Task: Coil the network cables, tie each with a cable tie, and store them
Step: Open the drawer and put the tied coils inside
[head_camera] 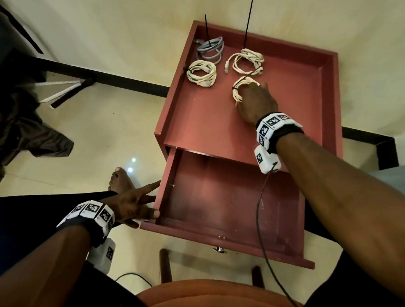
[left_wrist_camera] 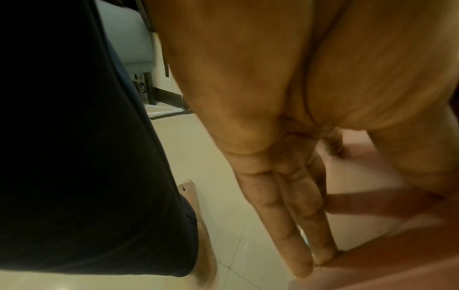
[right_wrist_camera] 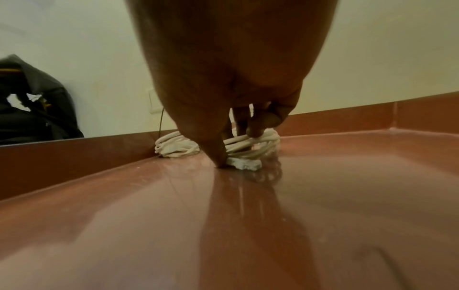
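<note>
Drawer (head_camera: 225,213) pulled out near, left hand (head_camera: 131,205) resting fingers straight on its left corner, gripping nothing. Further back on tabletop (head_camera: 202,120), right hand (head_camera: 256,102) curled onto nearest white coil (head_camera: 237,90). Two more white coils (head_camera: 202,73) and grey coil (head_camera: 211,49) at far edge, ties (head_camera: 248,21) sticking up.

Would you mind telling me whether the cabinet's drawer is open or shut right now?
Open and empty: the drawer is pulled out below the cabinet top, its bare floor showing, while the left hand touches its corner.
</note>
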